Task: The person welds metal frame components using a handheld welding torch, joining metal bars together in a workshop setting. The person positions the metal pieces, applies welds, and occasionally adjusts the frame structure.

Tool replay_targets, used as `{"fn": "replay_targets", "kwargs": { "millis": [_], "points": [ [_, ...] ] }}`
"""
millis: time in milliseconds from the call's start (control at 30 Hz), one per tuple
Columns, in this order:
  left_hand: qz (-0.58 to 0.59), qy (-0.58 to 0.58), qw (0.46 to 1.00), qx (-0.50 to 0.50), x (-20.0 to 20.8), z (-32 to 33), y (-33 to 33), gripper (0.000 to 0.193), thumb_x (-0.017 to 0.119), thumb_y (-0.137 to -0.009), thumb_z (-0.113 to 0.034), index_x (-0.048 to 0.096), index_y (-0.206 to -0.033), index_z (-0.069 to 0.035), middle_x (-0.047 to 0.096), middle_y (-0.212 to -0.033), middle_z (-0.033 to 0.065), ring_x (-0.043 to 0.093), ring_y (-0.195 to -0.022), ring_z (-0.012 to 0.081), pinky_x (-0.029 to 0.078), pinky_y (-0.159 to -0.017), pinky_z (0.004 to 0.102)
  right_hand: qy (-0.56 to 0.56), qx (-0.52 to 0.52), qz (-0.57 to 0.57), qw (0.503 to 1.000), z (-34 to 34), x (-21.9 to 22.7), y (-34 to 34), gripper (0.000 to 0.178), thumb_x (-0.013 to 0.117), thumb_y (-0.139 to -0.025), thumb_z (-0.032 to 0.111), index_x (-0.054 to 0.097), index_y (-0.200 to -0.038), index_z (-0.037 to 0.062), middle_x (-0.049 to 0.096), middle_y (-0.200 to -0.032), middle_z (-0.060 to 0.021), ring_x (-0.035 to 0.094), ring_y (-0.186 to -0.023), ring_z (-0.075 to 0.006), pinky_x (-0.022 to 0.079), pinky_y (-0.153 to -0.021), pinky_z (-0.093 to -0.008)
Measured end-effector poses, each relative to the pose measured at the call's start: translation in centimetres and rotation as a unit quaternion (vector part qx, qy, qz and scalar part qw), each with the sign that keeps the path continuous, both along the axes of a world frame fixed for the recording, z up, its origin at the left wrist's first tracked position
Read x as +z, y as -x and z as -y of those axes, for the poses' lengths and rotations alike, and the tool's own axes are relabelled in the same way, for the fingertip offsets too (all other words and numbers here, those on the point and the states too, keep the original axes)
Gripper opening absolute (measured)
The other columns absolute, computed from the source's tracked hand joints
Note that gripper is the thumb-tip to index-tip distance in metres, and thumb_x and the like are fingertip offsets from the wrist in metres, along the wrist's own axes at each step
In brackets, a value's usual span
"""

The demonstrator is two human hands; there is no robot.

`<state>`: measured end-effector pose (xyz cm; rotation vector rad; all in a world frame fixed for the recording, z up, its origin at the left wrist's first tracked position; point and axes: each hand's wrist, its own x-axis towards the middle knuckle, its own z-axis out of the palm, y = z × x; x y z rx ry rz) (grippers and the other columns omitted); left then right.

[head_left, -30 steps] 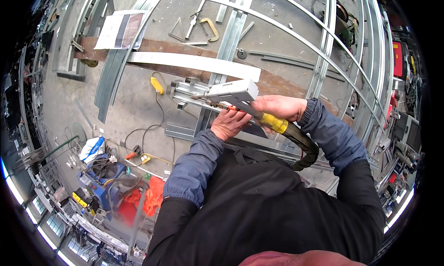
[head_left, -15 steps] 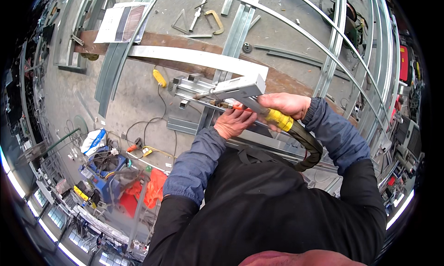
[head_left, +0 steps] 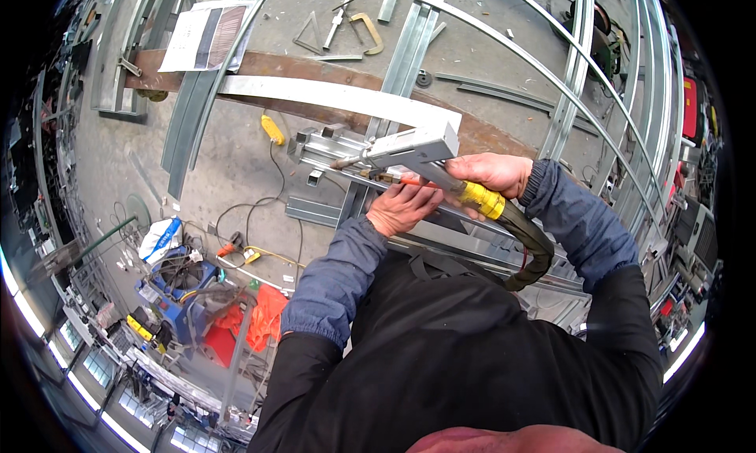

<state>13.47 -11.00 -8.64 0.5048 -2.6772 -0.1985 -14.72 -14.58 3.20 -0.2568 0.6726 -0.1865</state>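
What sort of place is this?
Probably a metalworking shop: there are long metal channels, a C-clamp, and a torch-like tool in the right hand.

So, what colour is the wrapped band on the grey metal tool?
The wrapped band is yellow; head view.

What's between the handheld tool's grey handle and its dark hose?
In the head view, a yellow section sits between the grey handle and dark hose.

A grey, box-topped, torch-like tool (head_left: 413, 144) with a yellow-wrapped neck (head_left: 482, 199) and a thick, curved dark hose (head_left: 529, 231) is held slantwise over silvery metal bars (head_left: 339, 147), its nozzle (head_left: 346, 162) pointed toward their left end.
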Motion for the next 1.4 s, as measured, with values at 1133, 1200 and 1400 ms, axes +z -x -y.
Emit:
{"fn": "replay_targets", "kwargs": {
  "millis": [1133,1200,1400],
  "points": [
    [0.022,-0.001,1.000,0.008,-0.2,-0.4,-0.2,0.046,0.072,-0.093,-0.037,0.069,-0.137,-0.025,0.068,-0.139,-0.0042,0.063,-0.126,0.0193,0.047,-0.102,0.0374,-0.004,0.027,-0.032,0.999,-0.2,0.6,0.8,0.049,0.052,-0.114,0.059,0.060,-0.137,0.0162,0.067,-0.101,-0.0059,0.074,-0.074,-0.0189,0.063,-0.061,-0.0338],
    [0.027,-0.002,1.000,0.005,-0.2,-0.4,-0.2,0.047,0.071,-0.094,-0.037,0.068,-0.139,-0.025,0.068,-0.141,-0.0033,0.063,-0.127,0.0199,0.047,-0.104,0.0379,-0.015,0.014,-0.033,0.999,-0.2,0.8,0.9,0.052,0.057,-0.111,0.059,0.062,-0.127,0.0103,0.069,-0.100,-0.0081,0.075,-0.074,-0.0204,0.063,-0.063,-0.0343],
    [0.030,0.009,1.000,0.003,0.0,-0.1,-0.1,0.054,0.070,-0.095,-0.037,0.065,-0.147,-0.026,0.065,-0.146,-0.0012,0.062,-0.133,0.0215,0.045,-0.113,0.0416,-0.029,0.010,-0.046,0.998,-0.4,0.9,1.1,0.054,0.061,-0.109,0.060,0.063,-0.120,0.0072,0.070,-0.100,-0.0092,0.075,-0.074,-0.0210,0.064,-0.064,-0.0345]
  ]
}}
